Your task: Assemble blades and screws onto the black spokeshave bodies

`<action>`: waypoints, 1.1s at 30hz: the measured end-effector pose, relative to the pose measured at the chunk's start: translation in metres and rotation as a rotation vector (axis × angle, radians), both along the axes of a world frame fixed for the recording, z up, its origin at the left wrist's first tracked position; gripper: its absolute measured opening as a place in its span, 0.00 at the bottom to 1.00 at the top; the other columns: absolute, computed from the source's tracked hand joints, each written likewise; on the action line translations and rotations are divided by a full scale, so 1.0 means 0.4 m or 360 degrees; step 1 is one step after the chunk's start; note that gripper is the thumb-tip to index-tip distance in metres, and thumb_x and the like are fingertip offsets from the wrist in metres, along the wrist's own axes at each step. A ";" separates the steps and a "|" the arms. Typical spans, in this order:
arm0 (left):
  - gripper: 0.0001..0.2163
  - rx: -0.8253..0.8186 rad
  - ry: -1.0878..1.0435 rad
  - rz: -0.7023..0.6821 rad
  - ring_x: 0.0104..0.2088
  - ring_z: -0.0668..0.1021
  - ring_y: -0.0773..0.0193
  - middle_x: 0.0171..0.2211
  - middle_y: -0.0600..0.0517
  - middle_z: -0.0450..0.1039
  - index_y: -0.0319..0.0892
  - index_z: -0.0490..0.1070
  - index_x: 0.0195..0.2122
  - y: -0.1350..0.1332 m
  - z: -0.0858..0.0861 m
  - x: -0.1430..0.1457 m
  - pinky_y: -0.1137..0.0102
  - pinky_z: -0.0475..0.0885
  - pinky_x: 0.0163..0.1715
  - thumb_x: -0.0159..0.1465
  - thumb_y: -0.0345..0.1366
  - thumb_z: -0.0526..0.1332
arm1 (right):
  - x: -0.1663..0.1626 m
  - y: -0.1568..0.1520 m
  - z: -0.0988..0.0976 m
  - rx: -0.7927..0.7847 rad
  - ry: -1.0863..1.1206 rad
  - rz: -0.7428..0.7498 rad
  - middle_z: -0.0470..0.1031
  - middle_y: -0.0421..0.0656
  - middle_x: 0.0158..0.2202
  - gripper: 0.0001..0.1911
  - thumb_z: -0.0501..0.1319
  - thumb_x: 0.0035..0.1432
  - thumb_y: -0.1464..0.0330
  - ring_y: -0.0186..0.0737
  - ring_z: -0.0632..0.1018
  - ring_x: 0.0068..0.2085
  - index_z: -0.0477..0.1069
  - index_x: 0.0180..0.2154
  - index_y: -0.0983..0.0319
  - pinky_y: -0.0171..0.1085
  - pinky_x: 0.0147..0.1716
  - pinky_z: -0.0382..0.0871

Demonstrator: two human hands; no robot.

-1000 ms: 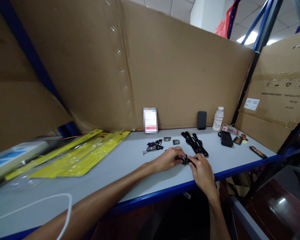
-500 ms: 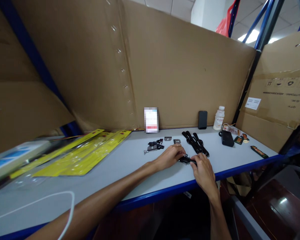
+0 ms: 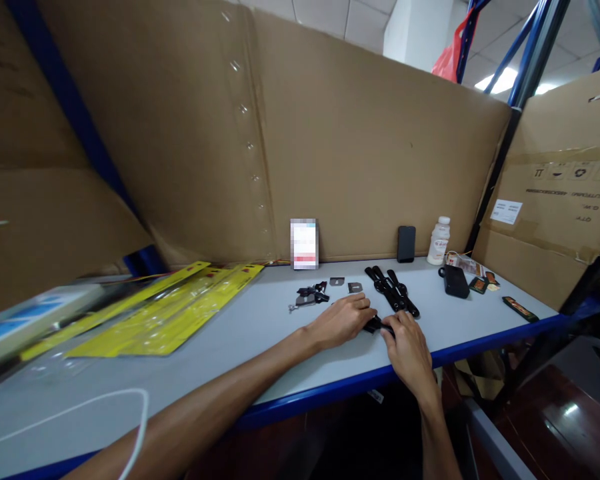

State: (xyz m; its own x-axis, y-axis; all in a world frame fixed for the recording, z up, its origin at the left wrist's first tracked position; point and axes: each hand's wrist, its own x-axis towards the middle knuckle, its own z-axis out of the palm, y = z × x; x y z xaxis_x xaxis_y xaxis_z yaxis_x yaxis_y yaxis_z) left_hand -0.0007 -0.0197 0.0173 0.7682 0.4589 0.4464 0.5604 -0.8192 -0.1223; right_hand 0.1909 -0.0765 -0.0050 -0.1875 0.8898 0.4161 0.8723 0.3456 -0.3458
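1. Fingers [image 3: 364, 307] of the left hand [image 3: 345, 321] are curled over the left end of a small black part [image 3: 374, 325]; their tips are hidden, so whether it is gripped by them cannot be told.
2. Its right end is pinched between the thumb and fingers of the right hand [image 3: 410, 347]. The black part is placed between both hands, over the front half of the desk [image 3: 235, 350]; whether it is lifted cannot be told.
3. At the far left, a pale box [image 3: 40, 310] with blue panels is laid, and a white cable [image 3: 145, 413] is looped nearer the front.
4. Yellow cards [image 3: 200, 313] with clear plastic are spread to the right of the box, overlapping.
5. A pixelated panel [image 3: 305, 244] is stood upright before the cardboard sheet [image 3: 330, 133]; nearer, a cluster of dark and silvery pieces [image 3: 307, 292] is laid beside two flat grey plates [image 3: 337, 281].
6. Black handles [image 3: 391, 290] are laid side by side at a slant, just beyond the right hand.
7. Behind them, a dark rectangular block [image 3: 406, 244] is stood upright, near a capped bottle [image 3: 439, 241].
8. Farther right, a black case [image 3: 454, 281] is laid, with a slim dark packet [image 3: 520, 309] placed near the desk's right end.
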 end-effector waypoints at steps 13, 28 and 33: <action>0.12 -0.0382 -0.0338 -0.0025 0.38 0.76 0.62 0.37 0.47 0.74 0.40 0.75 0.41 0.019 -0.016 -0.010 0.67 0.73 0.41 0.70 0.26 0.52 | -0.003 -0.006 0.006 0.0044 0.0062 0.0028 0.75 0.44 0.47 0.17 0.57 0.65 0.73 0.45 0.73 0.51 0.74 0.53 0.54 0.41 0.53 0.65; 0.09 -0.0636 -0.0667 0.0007 0.33 0.76 0.64 0.32 0.51 0.76 0.41 0.73 0.36 0.018 -0.001 -0.029 0.70 0.70 0.36 0.68 0.28 0.54 | -0.002 -0.008 0.011 -0.0002 0.0170 0.0062 0.76 0.44 0.45 0.20 0.56 0.65 0.74 0.44 0.75 0.49 0.77 0.53 0.52 0.39 0.52 0.67; 0.10 -0.0720 -0.0754 0.0031 0.31 0.76 0.65 0.31 0.52 0.77 0.40 0.75 0.36 0.014 0.008 -0.027 0.72 0.68 0.34 0.68 0.29 0.54 | -0.002 -0.012 0.014 -0.0008 0.0142 0.0058 0.76 0.44 0.45 0.20 0.56 0.66 0.73 0.44 0.74 0.49 0.76 0.54 0.53 0.39 0.52 0.67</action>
